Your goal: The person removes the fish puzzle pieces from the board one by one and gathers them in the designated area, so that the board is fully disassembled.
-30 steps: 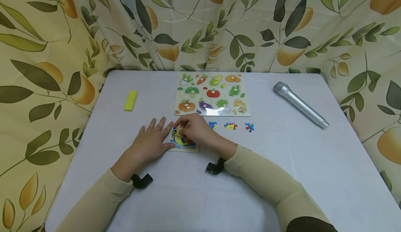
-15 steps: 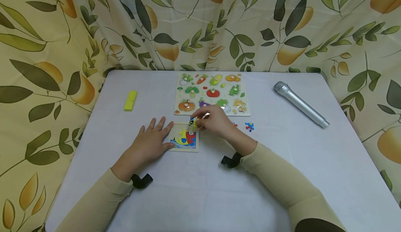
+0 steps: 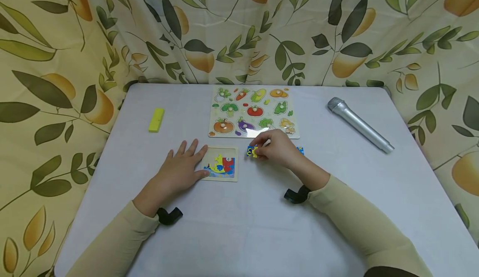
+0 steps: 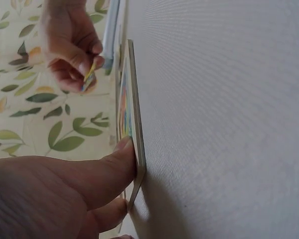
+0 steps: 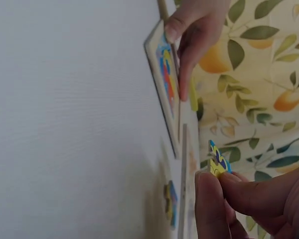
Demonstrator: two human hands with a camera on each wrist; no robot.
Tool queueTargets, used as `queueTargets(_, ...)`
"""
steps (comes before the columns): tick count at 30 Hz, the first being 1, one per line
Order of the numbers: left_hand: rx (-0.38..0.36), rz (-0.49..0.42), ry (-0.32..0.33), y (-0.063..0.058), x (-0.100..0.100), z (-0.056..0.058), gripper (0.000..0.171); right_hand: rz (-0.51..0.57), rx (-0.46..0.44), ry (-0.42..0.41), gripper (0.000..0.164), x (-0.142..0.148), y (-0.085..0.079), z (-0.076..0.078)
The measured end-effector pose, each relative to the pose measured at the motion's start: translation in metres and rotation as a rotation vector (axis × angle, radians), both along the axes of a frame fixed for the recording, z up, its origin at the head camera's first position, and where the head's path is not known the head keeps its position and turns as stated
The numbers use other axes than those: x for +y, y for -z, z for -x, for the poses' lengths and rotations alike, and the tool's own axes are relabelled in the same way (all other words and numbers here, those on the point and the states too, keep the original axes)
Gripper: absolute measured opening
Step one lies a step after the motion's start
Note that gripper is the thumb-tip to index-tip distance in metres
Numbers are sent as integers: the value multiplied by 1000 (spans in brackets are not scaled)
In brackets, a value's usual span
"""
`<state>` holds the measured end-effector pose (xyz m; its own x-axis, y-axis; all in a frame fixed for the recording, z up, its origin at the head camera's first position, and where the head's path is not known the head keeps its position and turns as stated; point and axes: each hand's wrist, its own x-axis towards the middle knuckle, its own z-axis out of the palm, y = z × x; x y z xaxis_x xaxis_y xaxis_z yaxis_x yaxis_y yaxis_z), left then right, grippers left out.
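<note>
My left hand (image 3: 179,171) lies with spread fingers at the left side of a small wooden puzzle tray (image 3: 220,152), its thumb resting on the lower left edge. Yellow, red and blue pieces (image 3: 225,165) fill the tray's lower part; bare wood shows above them. To the right of the tray, my right hand (image 3: 278,148) pinches a yellow and blue puzzle piece (image 5: 219,162) between thumb and fingers, above the table. Another loose puzzle piece (image 5: 170,204) lies on the table below it in the right wrist view. A blue piece (image 3: 300,149) peeks out beside the right wrist.
Behind the hands lies a vegetable peg puzzle board (image 3: 254,110). A yellow block (image 3: 156,120) is at the back left, and a silver microphone (image 3: 361,125) at the right. A patterned curtain (image 3: 232,27) hangs beyond the white table (image 3: 239,227).
My right hand has drawn back from over the tray and moved right, carrying the yellow and blue piece away. The tray's upper part has come into sight. My left hand stays in place.
</note>
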<state>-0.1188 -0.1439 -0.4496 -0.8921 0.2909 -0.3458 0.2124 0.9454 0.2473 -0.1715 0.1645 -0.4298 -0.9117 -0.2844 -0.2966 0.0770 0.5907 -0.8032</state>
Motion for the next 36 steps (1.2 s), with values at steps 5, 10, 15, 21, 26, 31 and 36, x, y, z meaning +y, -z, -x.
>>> queueTargets(5,-1,2,9,1,-1,1,86,9,-62,3,17,9,8,-9)
queueTargets(10,-7,14,13,5,-1,3,87,12,-105,13,17,10,11,-17)
queueTargets(15,-5,11,12,5,-2,3,87,-13,-100,2,15,10,12,-21)
queueTargets(21,-2,14,15,4,-2,3,86,-15,-97,-12,15,8,14,-23)
queueTargets(26,0,17,17,4,-2,3,85,-19,-101,-24,13,8,15,-23)
queueTargets(31,-1,15,13,4,-1,3,87,-43,-116,-30,12,7,17,-23)
queueTargets(36,-2,18,13,5,-2,3,87,-105,-90,-42,11,5,18,-23)
